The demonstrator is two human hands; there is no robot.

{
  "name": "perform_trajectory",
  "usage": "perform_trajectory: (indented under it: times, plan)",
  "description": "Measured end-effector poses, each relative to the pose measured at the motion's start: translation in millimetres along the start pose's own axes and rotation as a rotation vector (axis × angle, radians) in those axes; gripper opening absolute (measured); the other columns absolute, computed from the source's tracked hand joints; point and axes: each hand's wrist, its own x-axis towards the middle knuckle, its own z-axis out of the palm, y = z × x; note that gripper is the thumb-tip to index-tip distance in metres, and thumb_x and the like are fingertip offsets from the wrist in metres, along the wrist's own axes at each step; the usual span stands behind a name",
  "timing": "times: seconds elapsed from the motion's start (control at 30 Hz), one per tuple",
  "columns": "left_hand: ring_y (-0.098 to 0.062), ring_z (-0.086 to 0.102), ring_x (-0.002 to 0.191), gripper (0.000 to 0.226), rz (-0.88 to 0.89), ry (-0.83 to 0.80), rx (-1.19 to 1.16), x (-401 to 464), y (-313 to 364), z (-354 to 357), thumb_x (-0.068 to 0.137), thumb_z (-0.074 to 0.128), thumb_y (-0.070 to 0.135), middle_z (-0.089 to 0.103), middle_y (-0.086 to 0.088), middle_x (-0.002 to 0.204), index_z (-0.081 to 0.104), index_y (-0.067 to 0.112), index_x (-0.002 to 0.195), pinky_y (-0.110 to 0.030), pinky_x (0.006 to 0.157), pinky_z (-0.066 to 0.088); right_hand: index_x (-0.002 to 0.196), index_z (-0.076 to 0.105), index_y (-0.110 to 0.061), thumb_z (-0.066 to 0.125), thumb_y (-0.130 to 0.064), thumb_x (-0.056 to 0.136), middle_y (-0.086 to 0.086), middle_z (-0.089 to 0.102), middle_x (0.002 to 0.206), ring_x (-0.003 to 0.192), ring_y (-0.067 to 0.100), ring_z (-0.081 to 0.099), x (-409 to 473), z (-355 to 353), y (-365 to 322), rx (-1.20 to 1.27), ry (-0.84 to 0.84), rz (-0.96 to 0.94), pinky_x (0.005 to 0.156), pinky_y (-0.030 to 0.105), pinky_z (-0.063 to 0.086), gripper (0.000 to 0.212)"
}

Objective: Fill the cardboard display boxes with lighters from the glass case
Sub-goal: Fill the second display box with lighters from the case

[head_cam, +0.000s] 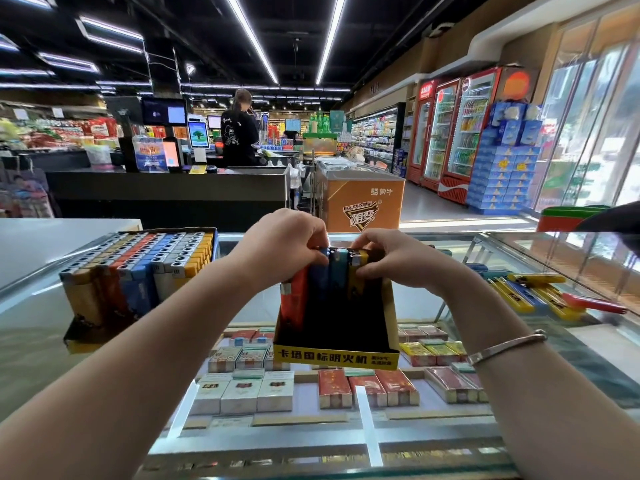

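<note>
On the glass counter stands a yellow-and-black cardboard display box, mostly empty. At its back, both hands, left and right, pinch an upright row of orange, blue, teal and yellow lighters.

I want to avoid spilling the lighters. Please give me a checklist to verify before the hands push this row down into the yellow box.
1. Left hand grips the row of lighters: ok.
2. Right hand pinches the row's other end: ok.
3. Yellow display box has free room in front: ok.
4. Box sits steady on the glass case: cannot tell.
5. Loose lighters remain to load: ok.
6. Full box stands apart at left: ok.
</note>
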Motion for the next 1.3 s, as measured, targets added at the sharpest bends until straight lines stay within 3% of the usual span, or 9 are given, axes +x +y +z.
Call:
perform_trajectory:
  times: [0.3,0.5,0.57,0.67,0.8,0.9,0.97,1.1,1.3]
  plan:
    - [-0.009,0.053,0.079,0.007,0.028,-0.067,0.056,5.4,-2.0,5.0,0.079,0.072,0.030,0.055,0.014,0.079,0.072,0.024,0.084,-0.026,0.070,0.046,0.095,0.051,-0.028,0.066,-0.008,0.083,0.004,0.057,0.098,0.091,0.016,0.057,0.0,-0.7,-0.7,-0.004,-0.029,0.016,0.071,0.022,0.047,0.028]
    - [-0.004,0.050,0.103,0.006,-0.132,-0.259,-0.359,-2.0,-14.6,2.4,0.083,0.065,0.033,0.052,0.020,0.108,0.065,0.038,0.084,-0.018,0.081,0.040,0.094,0.051,-0.030,0.066,-0.008,0.083,0.004,0.058,0.098,0.090,0.015,0.057,1.2,0.1,1.2,-0.019,-0.021,0.014,0.069,0.021,0.046,0.029]
    - [-0.005,0.045,0.116,0.022,-0.178,-0.379,-0.560,-9.2,-22.0,2.3,0.079,0.066,0.040,0.048,0.017,0.124,0.063,0.038,0.101,-0.023,0.091,0.041,0.094,0.052,-0.030,0.066,-0.010,0.083,0.004,0.058,0.099,0.090,0.015,0.057,-0.1,-0.5,0.4,-0.026,-0.025,0.016,0.069,0.021,0.045,0.027]
    - [0.002,0.038,0.121,0.054,-0.156,-0.502,-0.706,-21.7,-31.1,3.0,0.066,0.068,0.064,0.036,0.030,0.130,0.051,0.050,0.116,-0.013,0.089,0.038,0.094,0.056,-0.027,0.066,-0.016,0.084,0.002,0.059,0.094,0.084,0.010,0.057,-4.7,-4.1,-1.1,-0.059,0.065,-0.055,0.065,0.016,0.043,0.018]
    - [0.000,0.031,0.122,0.102,-0.142,-0.621,-0.726,-26.6,-38.0,6.9,0.037,0.070,0.079,0.015,0.038,0.136,0.033,0.055,0.129,-0.019,0.096,0.036,0.093,0.064,-0.006,0.061,-0.015,0.088,0.003,0.062,0.077,0.063,0.010,0.059,-10.7,-20.5,5.4,-0.035,0.535,-0.175,0.055,0.016,0.048,0.010]
    - [0.007,0.037,0.109,0.093,-0.117,-0.588,-0.742,-27.4,-34.1,14.2,0.052,0.079,0.059,0.016,0.045,0.124,0.028,0.052,0.130,-0.006,0.079,0.045,0.090,0.068,-0.002,0.058,-0.011,0.088,0.012,0.065,0.083,0.072,0.022,0.062,-14.6,-36.4,25.9,-0.249,0.777,0.017,0.066,0.035,0.054,0.014]
    - [0.003,0.040,0.108,0.089,-0.108,-0.489,-0.736,-27.3,-29.3,22.2,0.059,0.077,0.045,0.021,0.033,0.131,0.031,0.043,0.135,-0.005,0.074,0.046,0.091,0.070,-0.001,0.055,-0.008,0.086,0.018,0.067,0.092,0.083,0.033,0.063,-16.4,-45.4,43.0,-0.343,0.795,0.217,0.075,0.046,0.055,0.017]
    - [-0.002,0.040,0.116,0.091,-0.093,-0.327,-0.684,-27.0,-17.2,35.2,0.055,0.073,0.054,0.024,0.025,0.134,0.038,0.034,0.137,-0.008,0.081,0.047,0.098,0.066,-0.003,0.060,-0.011,0.085,0.019,0.065,0.100,0.091,0.034,0.060,-19.3,-50.5,63.1,-0.539,0.701,0.541,0.076,0.037,0.051,0.017]
    - [0.003,0.037,0.116,0.093,-0.075,-0.223,-0.627,-26.8,-11.0,43.0,0.053,0.066,0.067,0.025,0.030,0.132,0.040,0.035,0.137,-0.006,0.086,0.041,0.103,0.062,0.001,0.059,-0.015,0.088,0.019,0.059,0.102,0.097,0.035,0.057,-20.4,-42.8,75.4,-0.633,0.597,0.669,0.080,0.041,0.049,0.022]
